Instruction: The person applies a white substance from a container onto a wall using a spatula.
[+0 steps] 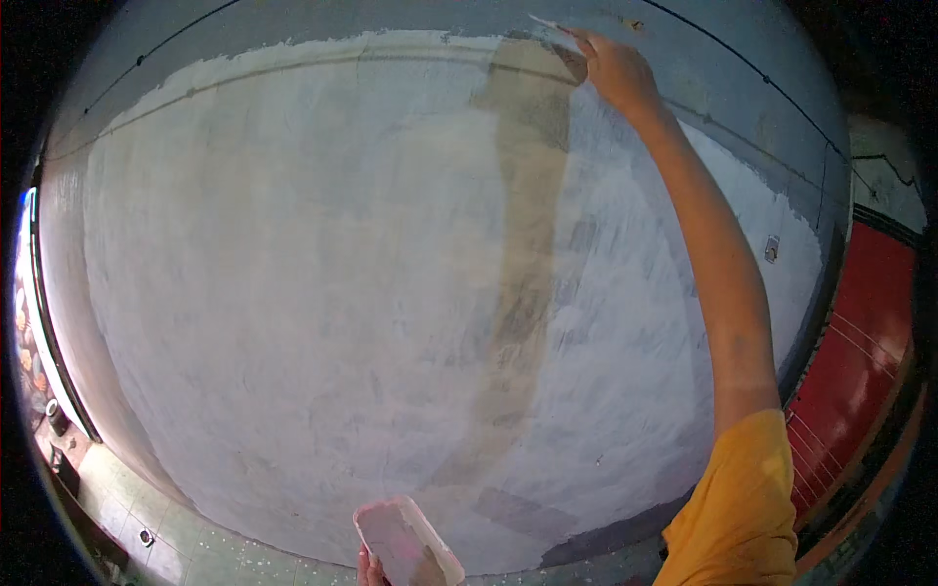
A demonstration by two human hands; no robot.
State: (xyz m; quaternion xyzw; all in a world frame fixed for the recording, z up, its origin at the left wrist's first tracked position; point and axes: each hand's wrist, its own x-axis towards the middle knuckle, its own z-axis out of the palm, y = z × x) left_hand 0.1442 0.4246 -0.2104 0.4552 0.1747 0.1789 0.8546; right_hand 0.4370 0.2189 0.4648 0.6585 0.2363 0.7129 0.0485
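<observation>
High on the wall, my right hand (618,76) is closed around a thin, pale-tipped hand tool (547,22); its exact kind does not show. The tip is at the grey upper part of the wall, just above the ragged top edge of a whitish coat (293,254). Low in the view, the fingers of my left hand (369,568) grip the side of a shallow pinkish-white plastic container (396,537), tilted, with pale residue inside. Most of that hand is cut off by the lower edge. A darker brownish band (528,234) runs down the wall below my right hand.
A cable (718,44) crosses the upper wall. A small switch plate (772,248) sits on the right side, with a red shutter-like panel (868,322) beyond it. Pale floor tiles (156,518) run along the wall's foot, with a small round object (147,537) on them.
</observation>
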